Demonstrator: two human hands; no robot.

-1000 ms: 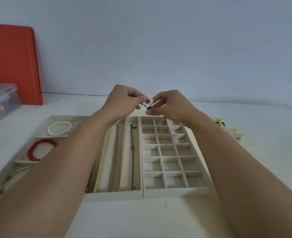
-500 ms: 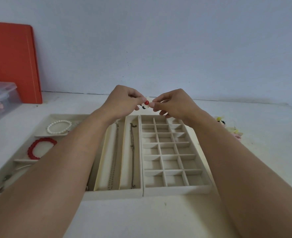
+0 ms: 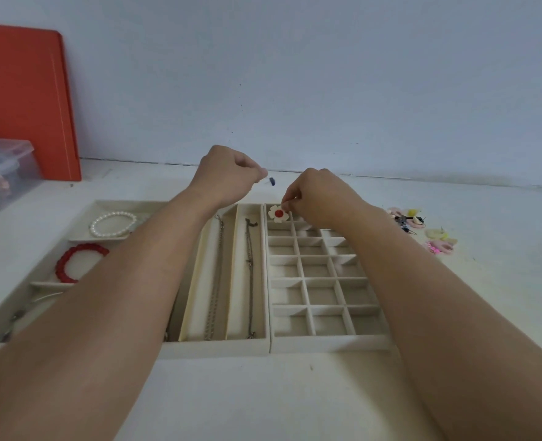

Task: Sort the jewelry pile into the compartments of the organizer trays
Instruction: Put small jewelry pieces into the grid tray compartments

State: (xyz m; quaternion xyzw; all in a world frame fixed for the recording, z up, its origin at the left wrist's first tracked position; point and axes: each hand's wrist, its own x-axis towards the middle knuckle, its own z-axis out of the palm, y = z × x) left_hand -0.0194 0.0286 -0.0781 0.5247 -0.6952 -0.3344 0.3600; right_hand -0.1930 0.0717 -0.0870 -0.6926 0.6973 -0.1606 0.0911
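Right hand [image 3: 319,198]: fingers curled, fingertips pinching the upper edge of a white flower earring [image 3: 279,213] with a red centre. The earring sits at the far-left compartment of the grid tray [image 3: 327,343], over the tray's far rim; whether it rests on the floor of the cell cannot be told.

Left hand [image 3: 228,176]: raised above the far end of the long-slot tray [image 3: 218,348], fingers curled, thumb and fingertip pressed together. A small dark blue object [image 3: 272,181] shows just beside the fingertips; whether it is gripped cannot be told.

The grid tray butts against the long-slot tray along one shared edge. Two chains [image 3: 214,300] lie lengthwise in separate slots. A third tray [image 3: 81,239] at left holds a pearl bracelet [image 3: 112,223] and a red bead bracelet [image 3: 72,264] in separate sections.

The remaining jewelry pile [image 3: 422,229] lies on the table [image 3: 263,393] right of the grid tray, apart from its edge. Open table surface runs along the near edges of the trays.

An orange board [image 3: 24,103] leans on the wall at far left; a clear plastic box [image 3: 2,173] stands before it. No legible writing or brand on any item.
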